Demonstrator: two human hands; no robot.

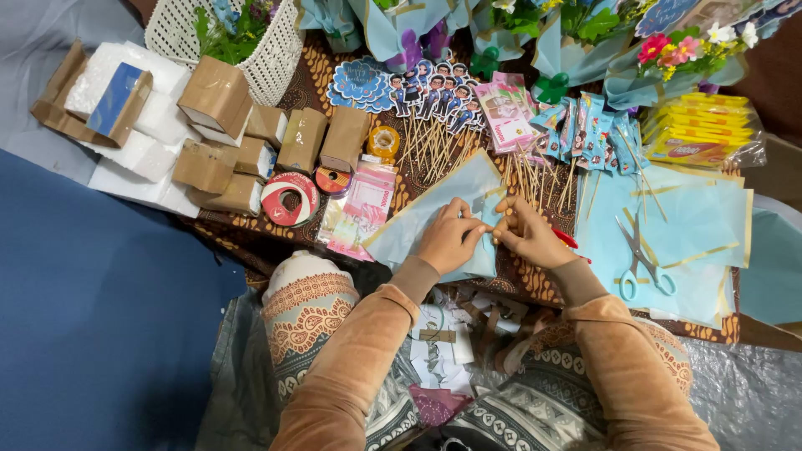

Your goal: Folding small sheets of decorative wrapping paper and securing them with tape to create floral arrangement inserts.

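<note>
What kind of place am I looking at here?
Probably a home craft spot for making gift bouquets, set up on the floor: wrapped bouquets, light blue wrapping paper, scissors and tape rolls surround both hands.

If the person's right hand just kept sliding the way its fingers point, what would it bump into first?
The right hand points up and left, fingertips meeting the left hand over the light blue wrapping paper. It would likely meet the left hand's fingers first, then the wooden skewers beyond.
</note>
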